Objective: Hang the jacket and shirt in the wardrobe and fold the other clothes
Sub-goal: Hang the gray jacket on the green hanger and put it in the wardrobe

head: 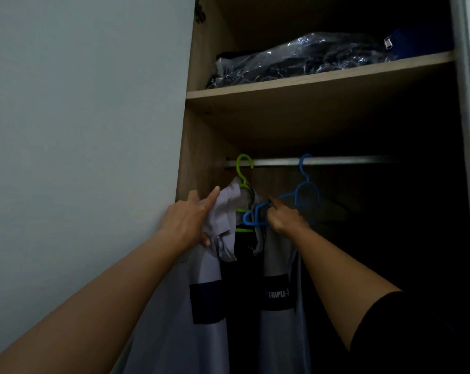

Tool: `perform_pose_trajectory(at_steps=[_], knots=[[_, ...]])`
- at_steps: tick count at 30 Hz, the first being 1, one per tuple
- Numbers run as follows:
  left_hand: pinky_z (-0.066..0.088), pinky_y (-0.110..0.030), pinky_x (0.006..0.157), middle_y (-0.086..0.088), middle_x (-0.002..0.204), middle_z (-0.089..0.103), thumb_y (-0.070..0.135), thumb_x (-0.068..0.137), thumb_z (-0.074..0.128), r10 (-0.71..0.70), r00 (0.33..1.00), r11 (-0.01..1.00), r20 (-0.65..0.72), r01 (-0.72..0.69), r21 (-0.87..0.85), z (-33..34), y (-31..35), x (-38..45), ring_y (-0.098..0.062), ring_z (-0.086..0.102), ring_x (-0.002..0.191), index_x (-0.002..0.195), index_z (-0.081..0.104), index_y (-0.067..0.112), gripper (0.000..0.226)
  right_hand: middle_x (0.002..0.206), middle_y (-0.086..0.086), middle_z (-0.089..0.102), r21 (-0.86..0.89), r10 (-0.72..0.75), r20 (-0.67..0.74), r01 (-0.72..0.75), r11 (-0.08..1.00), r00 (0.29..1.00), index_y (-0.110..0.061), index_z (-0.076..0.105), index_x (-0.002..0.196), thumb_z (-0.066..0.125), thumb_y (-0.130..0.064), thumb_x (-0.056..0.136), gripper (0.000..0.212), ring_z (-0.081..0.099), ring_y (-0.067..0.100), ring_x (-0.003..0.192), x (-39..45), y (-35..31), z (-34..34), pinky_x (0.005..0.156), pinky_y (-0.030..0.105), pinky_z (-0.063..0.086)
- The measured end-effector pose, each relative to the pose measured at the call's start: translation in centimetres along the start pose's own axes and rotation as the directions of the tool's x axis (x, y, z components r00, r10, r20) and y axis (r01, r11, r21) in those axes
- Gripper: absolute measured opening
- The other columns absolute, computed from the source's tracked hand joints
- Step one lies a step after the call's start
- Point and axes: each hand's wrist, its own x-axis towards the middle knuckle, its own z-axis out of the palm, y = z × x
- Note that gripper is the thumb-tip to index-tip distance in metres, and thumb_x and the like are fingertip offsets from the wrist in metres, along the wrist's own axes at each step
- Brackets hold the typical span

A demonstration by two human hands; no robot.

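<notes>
Hanging step: jacket (223, 279) on green hanger (243, 171). Left hand (186, 221) grips collar; right hand (285, 220) clasps blue hanger (304, 195). Next: straighten shoulders.

Dim, soft picture; the wardrobe (336, 125) interior sinks into black shadow at right.

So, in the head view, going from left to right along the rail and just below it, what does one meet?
Left hand → green hanger → right hand → blue hanger
</notes>
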Motion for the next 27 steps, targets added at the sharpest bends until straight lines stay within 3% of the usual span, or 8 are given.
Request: perform_pose_trajectory(at_steps=[4, 7, 11, 17, 22, 24, 27], knots=[[0.047, -0.040, 0.080, -0.015, 0.124, 0.038, 0.046, 0.071, 0.075, -0.012, 1.000, 1.000, -0.021, 0.011, -0.004, 0.3, 0.1, 1.0, -0.037, 0.057, 0.103, 0.148, -0.006, 0.035, 0.113, 0.149, 0.017, 0.033, 0.004, -0.027, 0.024, 0.027, 1.000, 0.999, -0.031, 0.016, 0.149, 0.018, -0.035, 0.098, 0.051, 0.037, 0.036, 0.133, 1.3, -0.2, -0.1, 0.110, 0.045, 0.030], [0.046, -0.040, 0.080, -0.015, 0.125, 0.038, 0.046, 0.072, 0.074, -0.023, 0.999, 1.000, -0.035, 0.023, 0.001, 0.6, 0.1, 1.6, -0.036, 0.057, 0.103, 0.148, -0.007, 0.034, 0.112, 0.147, 0.017, 0.036, 0.014, -0.007, 0.008, 0.006, 1.000, 1.000, -0.016, 0.035, 0.139, 0.019, -0.035, 0.098, 0.048, 0.037, 0.035, 0.132, 2.3, -0.2, 0.0, 0.109, 0.046, 0.030], [0.046, -0.041, 0.081, -0.016, 0.128, 0.037, 0.046, 0.072, 0.075, -0.040, 0.999, 0.999, -0.035, 0.040, -0.003, 1.0, 0.2, 3.0, -0.036, 0.056, 0.106, 0.149, -0.006, 0.033, 0.112, 0.134, 0.022, 0.048, 0.022, 0.045, -0.060, -0.044, 0.999, 0.997, -0.001, 0.050, 0.125, 0.037, -0.028, 0.096, 0.041, 0.048, 0.037, 0.121, 2.6, 0.6, 0.2, 0.096, 0.038, 0.042], [0.047, -0.041, 0.078, -0.017, 0.129, 0.036, 0.043, 0.071, 0.076, -0.016, 1.000, 1.000, -0.021, 0.016, -0.003, 1.6, 1.5, 5.5, -0.037, 0.055, 0.106, 0.149, -0.004, 0.030, 0.113, 0.121, 0.018, 0.060, 0.163, 0.014, -0.176, 0.015, 0.986, 0.984, -0.007, 0.065, 0.109, 0.048, -0.011, 0.089, 0.026, 0.054, 0.035, 0.112, 2.9, 2.2, 0.1, 0.088, 0.035, 0.046], [0.048, -0.041, 0.078, -0.017, 0.129, 0.035, 0.039, 0.072, 0.076, 0.008, 1.000, 1.000, -0.005, -0.008, -0.022, 2.4, 3.3, 7.6, -0.036, 0.055, 0.106, 0.149, -0.005, 0.030, 0.112, 0.115, 0.014, 0.063, 0.299, 0.049, -0.181, 0.007, 0.954, 0.982, -0.010, 0.067, 0.103, 0.049, -0.008, 0.090, 0.023, 0.058, 0.029, 0.103, 3.3, 3.2, -0.6, 0.075, 0.027, 0.042], [0.047, -0.042, 0.079, -0.018, 0.132, 0.034, 0.039, 0.073, 0.075, 0.007, 1.000, 0.999, -0.010, -0.007, -0.035, 2.3, 3.6, 8.4, -0.036, 0.054, 0.108, 0.149, -0.005, 0.030, 0.111, 0.116, 0.013, 0.063, 0.331, 0.052, -0.157, 0.004, 0.944, 0.986, -0.011, 0.067, 0.106, 0.048, -0.008, 0.091, 0.023, 0.056, 0.026, 0.097, 3.5, 3.6, -1.0, 0.075, 0.025, 0.039], [0.047, -0.043, 0.082, -0.020, 0.135, 0.033, 0.041, 0.072, 0.076, -0.003, 1.000, 0.999, -0.022, 0.002, -0.043, 1.6, 4.1, 9.9, -0.038, 0.053, 0.112, 0.149, -0.004, 0.029, 0.112, 0.116, 0.011, 0.062, 0.370, 0.052, -0.167, 0.014, 0.929, 0.985, -0.010, 0.066, 0.107, 0.047, -0.007, 0.093, 0.024, 0.057, 0.028, 0.103, 3.8, 3.8, -1.4, 0.077, 0.023, 0.039]])
